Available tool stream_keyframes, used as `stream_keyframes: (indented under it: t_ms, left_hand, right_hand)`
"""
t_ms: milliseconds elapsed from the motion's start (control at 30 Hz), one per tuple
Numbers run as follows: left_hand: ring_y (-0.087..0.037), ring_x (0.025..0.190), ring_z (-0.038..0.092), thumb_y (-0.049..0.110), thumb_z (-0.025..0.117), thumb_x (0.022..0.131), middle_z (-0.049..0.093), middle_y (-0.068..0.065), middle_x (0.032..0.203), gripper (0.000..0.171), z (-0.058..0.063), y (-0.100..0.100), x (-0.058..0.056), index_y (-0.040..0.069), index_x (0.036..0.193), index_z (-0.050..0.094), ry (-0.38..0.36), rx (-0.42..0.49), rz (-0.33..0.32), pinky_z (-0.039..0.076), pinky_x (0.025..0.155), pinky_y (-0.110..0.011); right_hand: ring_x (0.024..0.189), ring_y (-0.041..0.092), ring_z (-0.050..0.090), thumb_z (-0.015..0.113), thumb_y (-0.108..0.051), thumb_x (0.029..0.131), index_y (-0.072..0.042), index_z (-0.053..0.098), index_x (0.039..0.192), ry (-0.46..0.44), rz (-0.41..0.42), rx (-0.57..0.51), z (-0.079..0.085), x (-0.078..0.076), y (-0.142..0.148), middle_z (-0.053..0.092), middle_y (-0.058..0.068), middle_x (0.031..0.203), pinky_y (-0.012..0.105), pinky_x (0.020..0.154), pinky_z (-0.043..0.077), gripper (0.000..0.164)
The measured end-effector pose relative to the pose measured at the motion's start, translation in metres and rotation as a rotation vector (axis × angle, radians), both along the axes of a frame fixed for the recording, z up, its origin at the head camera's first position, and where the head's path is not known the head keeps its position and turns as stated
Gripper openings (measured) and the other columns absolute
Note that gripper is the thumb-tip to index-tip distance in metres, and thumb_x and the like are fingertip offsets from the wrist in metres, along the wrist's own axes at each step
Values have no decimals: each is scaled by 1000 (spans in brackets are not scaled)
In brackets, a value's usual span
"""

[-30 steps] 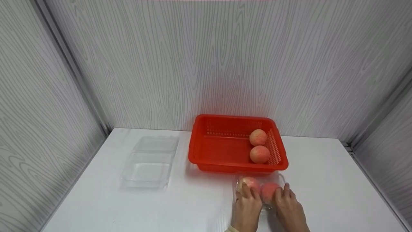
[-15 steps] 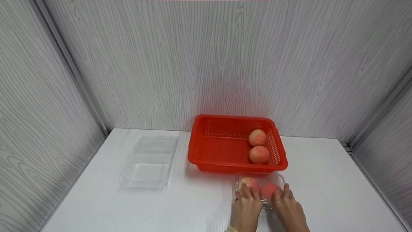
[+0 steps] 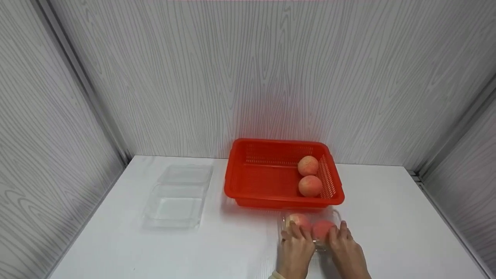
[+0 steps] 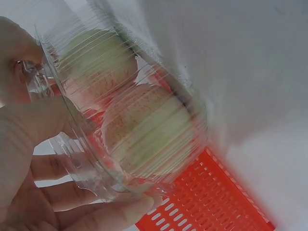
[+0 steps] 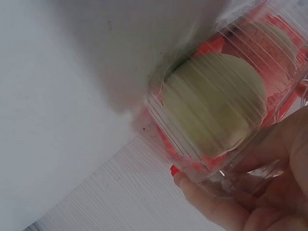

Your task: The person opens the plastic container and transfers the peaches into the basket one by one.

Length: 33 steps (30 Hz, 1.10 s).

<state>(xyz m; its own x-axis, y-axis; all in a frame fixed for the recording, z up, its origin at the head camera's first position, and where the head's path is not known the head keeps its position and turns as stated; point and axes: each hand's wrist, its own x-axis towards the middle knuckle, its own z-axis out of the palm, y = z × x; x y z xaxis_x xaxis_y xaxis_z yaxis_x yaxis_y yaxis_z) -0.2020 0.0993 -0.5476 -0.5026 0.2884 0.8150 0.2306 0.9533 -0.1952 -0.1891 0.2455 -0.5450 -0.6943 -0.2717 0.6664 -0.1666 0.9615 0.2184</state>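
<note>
Gripped a clear plastic box (image 3: pixel 320 245) by its near edge, with the fingers of the left hand (image 3: pixel 296 248) clamped on the left part, thumb against the plastic and the other fingers curled round it. Clamped the fingers of the right hand (image 3: pixel 346 248) on the right part of the same edge, just beside the left fingers but with a small gap between. Had a pinkish left peach (image 3: pixel 298 220) inside the box at the left hand's fingertips, and a pinkish right peach (image 3: pixel 322 229) next to it, close to the right hand's fingers. Showed both through ribbed, see-through plastic in the wrist views. Could not make out contact or a gap between the underside of the box and the white counter (image 3: pixel 213 252). Had a red basket (image 3: pixel 255 200) with slotted sides just ahead of the fingers, beyond the box, holding a nearer peach (image 3: pixel 310 186) and a farther peach (image 3: pixel 308 166) along its right end. Had an opened container (image 3: pixel 178 190), also see-through, on the counter well to the left of the fingers. Wore a pale cuff (image 3: pixel 277 275) behind the left fingers. Ended in grey wood-grain panels (image 3: pixel 248 77), well beyond the fingers.
</note>
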Motion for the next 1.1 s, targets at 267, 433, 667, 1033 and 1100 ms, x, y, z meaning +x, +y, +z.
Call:
stream_keyframes:
  t_ms: [267, 433, 667, 1033, 1100]
  left_hand:
    - [-32, 55, 62, 17, 52, 85, 67, -18, 91, 24, 1, -2, 1, 13, 88, 76, -11, -33, 9, 48, 39, -27]
    - [-34, 58, 63, 17, 54, 80, 67, -19, 92, 21, 2, -3, 4, 12, 89, 73, -11, -39, 1, 49, 39, -28]
    - [-36, 58, 63, 17, 54, 78, 67, -19, 90, 21, 0, -3, 3, 13, 85, 73, 26, -19, -25, 49, 38, -29]
    - [-31, 63, 65, 16, 60, 84, 65, -15, 97, 20, 8, -13, 8, 14, 97, 74, -141, -161, -58, 54, 48, -26]
    - [-32, 65, 66, 16, 59, 84, 65, -15, 99, 20, 9, -14, 10, 14, 98, 73, -163, -155, -58, 54, 47, -26]
  right_hand:
    - [58, 41, 63, 74, 17, 62, 9, 48, 85, -28, -7, 11, 2, 1, -1, 62, 42, 99, 42, 37, 50, 35]
    - [55, 39, 61, 74, 17, 63, 10, 49, 86, -38, -14, 20, 4, 1, -1, 62, 41, 99, 40, 36, 49, 34]
    - [54, 38, 62, 78, 18, 64, 11, 51, 86, -74, -23, 20, 6, 3, -2, 63, 42, 98, 39, 38, 51, 35]
    - [57, 41, 64, 77, 17, 66, 12, 53, 88, -115, -36, 22, 9, 3, -1, 62, 43, 99, 42, 40, 53, 33]
    - [59, 42, 65, 77, 16, 66, 12, 53, 88, -114, -31, 23, 8, 3, -1, 62, 44, 99, 42, 40, 53, 33]
